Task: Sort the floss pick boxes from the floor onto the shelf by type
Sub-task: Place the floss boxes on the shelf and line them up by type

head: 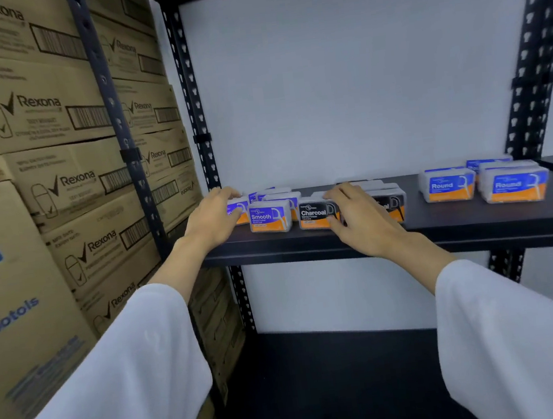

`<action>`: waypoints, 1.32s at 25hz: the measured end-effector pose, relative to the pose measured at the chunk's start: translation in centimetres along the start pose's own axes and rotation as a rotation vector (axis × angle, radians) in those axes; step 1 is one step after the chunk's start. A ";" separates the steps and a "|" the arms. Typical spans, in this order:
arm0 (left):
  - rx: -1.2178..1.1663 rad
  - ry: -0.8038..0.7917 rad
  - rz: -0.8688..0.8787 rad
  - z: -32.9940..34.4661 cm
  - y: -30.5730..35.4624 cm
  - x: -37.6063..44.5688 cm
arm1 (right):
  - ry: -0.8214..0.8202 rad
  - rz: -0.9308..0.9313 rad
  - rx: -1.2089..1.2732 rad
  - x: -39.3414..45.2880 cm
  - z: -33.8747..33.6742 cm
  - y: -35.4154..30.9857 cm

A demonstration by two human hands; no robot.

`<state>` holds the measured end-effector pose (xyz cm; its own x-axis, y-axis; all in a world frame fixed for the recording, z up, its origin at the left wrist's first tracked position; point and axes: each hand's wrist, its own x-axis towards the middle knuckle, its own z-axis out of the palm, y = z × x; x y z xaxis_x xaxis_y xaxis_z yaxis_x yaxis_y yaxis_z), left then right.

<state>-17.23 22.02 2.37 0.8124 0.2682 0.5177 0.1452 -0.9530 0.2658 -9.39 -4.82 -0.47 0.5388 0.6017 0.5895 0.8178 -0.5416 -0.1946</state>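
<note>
Stacked Rexona cartons [53, 138] at left, beside the perforated black upright [191, 98]. Black shelf [442, 225] bearing three groups: Smooth boxes [270, 216] left, Charcoal boxes [313, 212] centre, Round boxes [446, 185] right, well apart. Left hand [212, 218], white-sleeved, fingers curved over the leftmost Smooth box. Right hand [358, 215] laid over the Charcoal group, fingers loosely bent on the box tops; firmness of either hold not discernible.

Both arms reach forward in loose white sleeves, forearms bare past the cuffs. The left hand [212, 221] lies palm down, fingers extended and slightly curved. The right hand [359, 222] is also palm down, fingers bent forward, thumb seemingly tucked low at its left side.
</note>
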 end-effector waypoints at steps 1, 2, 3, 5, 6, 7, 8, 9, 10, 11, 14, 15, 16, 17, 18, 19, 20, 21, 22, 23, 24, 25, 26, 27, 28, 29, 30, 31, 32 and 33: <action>-0.011 -0.003 0.014 -0.3 0.9 -0.9 | -0.020 0.003 0.010 -0.7 -0.6 -0.2; -0.019 -0.010 0.024 -0.5 2.0 -2.0 | -0.039 0.008 0.023 -1.7 -1.2 -0.4; -0.027 -0.022 0.027 -0.5 3.0 -3.1 | -0.058 0.019 0.039 -2.7 -1.7 -0.5; -0.052 -0.059 0.028 0.2 5.1 -5.8 | -0.122 0.064 0.064 -5.2 -2.1 -0.3; -0.069 -0.084 0.034 0.7 6.1 -7.2 | -0.175 0.098 0.071 -6.5 -2.1 -0.1; -0.089 -0.118 0.043 1.6 6.9 -8.6 | -0.238 0.135 0.075 -8.0 -1.9 0.2; -0.107 -0.162 0.053 2.7 7.5 -9.9 | -0.301 0.169 0.077 -9.3 -1.5 0.6; -0.121 -0.221 0.060 4.2 8.0 -11.3 | -0.357 0.205 0.081 -10.8 -1.0 1.1; -0.135 -0.283 0.066 5.8 8.4 -12.5 | -0.400 0.239 0.085 -12.3 -0.3 1.7; -0.148 -0.348 0.065 7.6 8.5 -13.8 | -0.436 0.276 0.094 -13.7 0.5 2.4; -0.190 -0.555 0.023 14.0 8.6 -17.5 | -0.545 0.378 0.136 -18.1 4.0 4.6; -0.208 -0.617 -0.001 16.1 8.5 -18.5 | -0.577 0.407 0.153 -19.3 5.2 5.3; -0.222 -0.669 -0.024 18.2 8.3 -19.5 | -0.605 0.435 0.172 -20.7 6.6 6.1; -0.226 -0.711 -0.050 20.3 8.0 -20.5 | -0.630 0.460 0.186 -22.0 8.0 6.9; -0.228 -0.748 -0.073 22.1 7.6 -21.3 | -0.653 0.478 0.197 -23.2 9.3 7.5; -0.237 -0.792 -0.104 24.6 7.2 -22.4 | -0.681 0.500 0.209 -24.6 11.2 8.5; -0.252 -0.831 -0.141 27.2 6.6 -23.4 | -0.712 0.520 0.217 -25.9 13.2 9.4; -0.263 -0.869 -0.176 29.7 6.1 -24.8 | -0.751 0.542 0.221 -27.4 15.2 10.2; -0.274 -0.903 -0.205 32.1 5.7 -26.3 | -0.796 0.572 0.223 -29.0 17.3 10.9; -0.280 -0.938 -0.235 34.6 5.0 -27.8 | -0.840 0.605 0.227 -30.5 19.4 11.6; -0.301 -0.984 -0.269 37.3 4.2 -29.5 | -0.886 0.636 0.234 -32.0 21.7 12.3; -0.311 -1.037 -0.297 39.6 3.5 -31.1 | -0.928 0.660 0.236 -33.4 23.7 12.9; -0.310 -1.087 -0.315 41.5 2.8 -32.8 | -0.967 0.681 0.243 -34.9 25.5 13.3; -0.295 -1.125 -0.344 43.1 2.1 -34.2 | -1.008 0.706 0.254 -36.2 27.3 13.6; -0.284 -1.136 -0.369 44.3 1.6 -35.3 | -1.046 0.724 0.261 -37.3 29.0 13.9; -0.276 -1.135 -0.395 45.6 0.9 -36.3 | -1.082 0.734 0.262 -38.3 30.8 14.1; -0.263 -1.120 -0.409 46.5 0.3 -37.2 | -1.106 0.731 0.253 -39.2 32.5 14.3; -0.237 -1.098 -0.420 47.3 -0.1 -37.9 | -1.119 0.722 0.239 -39.9 34.0 14.3; -0.200 -1.078 -0.427 48.2 -0.8 -38.4 | -1.119 0.709 0.231 -40.6 35.4 14.5; -0.159 -1.066 -0.433 49.2 -1.4 -38.9 | -1.114 0.702 0.240 -41.2 36.8 14.6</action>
<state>-21.26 5.98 -58.12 0.7864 0.2407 -0.5689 0.5163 -0.7617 0.3914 -12.23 -15.91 -56.45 0.6392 0.4573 -0.6183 0.2549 -0.8845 -0.3907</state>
